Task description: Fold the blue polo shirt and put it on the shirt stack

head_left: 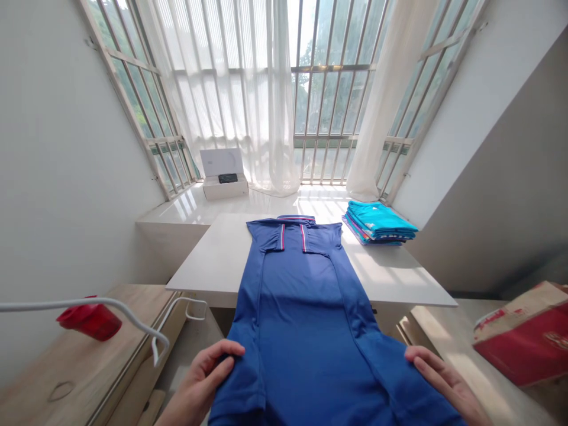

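Note:
A blue shirt (302, 307) lies face down on the white table, its collar toward the window and its sleeves folded inward, with striped cuffs near the top. Its lower part hangs over the near table edge toward me. My left hand (206, 376) pinches the left side edge of the shirt between thumb and fingers. On the other side, my right hand (444, 378) grips the right side edge in the same way. The side edges are partly turned in over the back.
A stack of folded turquoise and purple clothes (379, 223) sits at the table's (199, 266) back right. An open white box (225, 188) stands on the sill. A red object (91, 319) and white hooked rod (128, 312) are left; a red-and-brown bag (526, 337) is right.

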The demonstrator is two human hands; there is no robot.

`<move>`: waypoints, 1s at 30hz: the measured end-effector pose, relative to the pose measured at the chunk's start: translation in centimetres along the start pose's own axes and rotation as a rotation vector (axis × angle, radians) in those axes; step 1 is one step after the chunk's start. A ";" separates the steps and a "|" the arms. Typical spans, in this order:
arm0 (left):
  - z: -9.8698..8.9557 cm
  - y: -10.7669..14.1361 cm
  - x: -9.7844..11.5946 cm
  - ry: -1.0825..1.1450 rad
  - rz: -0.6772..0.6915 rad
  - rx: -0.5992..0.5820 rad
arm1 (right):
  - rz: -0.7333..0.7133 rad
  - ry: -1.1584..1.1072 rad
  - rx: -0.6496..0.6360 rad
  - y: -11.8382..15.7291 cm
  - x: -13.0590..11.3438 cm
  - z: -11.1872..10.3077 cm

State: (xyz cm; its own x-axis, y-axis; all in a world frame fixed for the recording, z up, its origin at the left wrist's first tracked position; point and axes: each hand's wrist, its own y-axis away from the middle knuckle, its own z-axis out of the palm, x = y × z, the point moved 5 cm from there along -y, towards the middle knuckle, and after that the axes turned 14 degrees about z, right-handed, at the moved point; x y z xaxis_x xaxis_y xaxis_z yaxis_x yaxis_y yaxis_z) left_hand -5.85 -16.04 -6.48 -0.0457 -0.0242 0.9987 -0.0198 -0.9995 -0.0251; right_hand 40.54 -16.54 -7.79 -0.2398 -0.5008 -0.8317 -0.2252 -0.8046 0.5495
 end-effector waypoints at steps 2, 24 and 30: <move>0.6 -4.8 2.1 0.114 0.029 0.034 | -0.091 -0.078 0.009 -2.3 -4.0 2.1; 1.7 -27.2 1.0 -1.175 0.401 -0.415 | -0.652 1.046 -0.089 -20.0 -14.3 10.8; 0.5 -26.9 0.6 -1.054 0.469 -0.365 | -0.651 1.159 -0.183 -20.6 -14.1 10.9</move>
State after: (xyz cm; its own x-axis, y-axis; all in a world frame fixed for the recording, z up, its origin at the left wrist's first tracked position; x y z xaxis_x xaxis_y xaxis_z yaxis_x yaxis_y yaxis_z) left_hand -4.84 10.79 -5.22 0.7091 -0.5576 0.4315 -0.5079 -0.8285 -0.2359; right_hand 38.26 10.60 -6.53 0.8153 0.0804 -0.5734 0.1589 -0.9834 0.0880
